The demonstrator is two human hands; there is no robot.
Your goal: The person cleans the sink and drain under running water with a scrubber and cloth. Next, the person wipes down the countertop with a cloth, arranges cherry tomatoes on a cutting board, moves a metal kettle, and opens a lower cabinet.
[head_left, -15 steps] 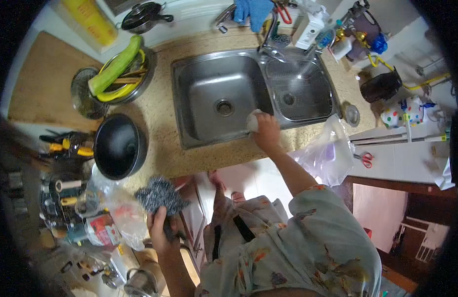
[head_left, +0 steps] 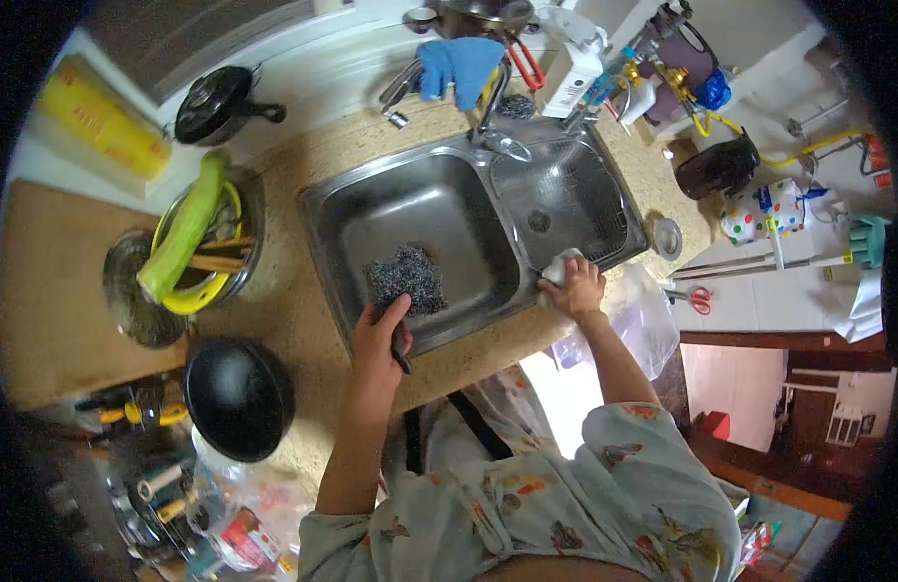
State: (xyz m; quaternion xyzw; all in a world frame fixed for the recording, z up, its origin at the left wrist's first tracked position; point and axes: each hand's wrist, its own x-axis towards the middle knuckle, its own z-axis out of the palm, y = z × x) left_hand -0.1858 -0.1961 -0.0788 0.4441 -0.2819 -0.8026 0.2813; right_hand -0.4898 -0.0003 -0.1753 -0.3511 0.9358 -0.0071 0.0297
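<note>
My left hand (head_left: pixel 377 341) is closed around the dark handle of a grey-and-black speckled scrubber (head_left: pixel 412 275). The scrubber's fluffy head is over the near left part of the large steel sink basin (head_left: pixel 410 199); whether it touches the metal I cannot tell. To the right, my right hand (head_left: pixel 581 291) grips a crumpled white cloth (head_left: pixel 557 266), pressed at the near rim below the smaller basin (head_left: pixel 555 179). Part of the cloth is hidden under my fingers. The faucet (head_left: pixel 499 143) stands behind the two basins, with a blue cloth (head_left: pixel 460 70) hung beside it.
A black bowl (head_left: pixel 237 398) sits on the counter to the left. Behind it, a long green gourd (head_left: pixel 187 228) lies across a yellow-rimmed colander (head_left: pixel 230 209). A plastic bag (head_left: pixel 643 325) hangs at the right counter edge, near a round metal strainer (head_left: pixel 667 239).
My left hand has brought the scrubber from beside the counter up over the large basin. My right hand has shifted right with the white cloth, from the large basin to the smaller one's near rim.
</note>
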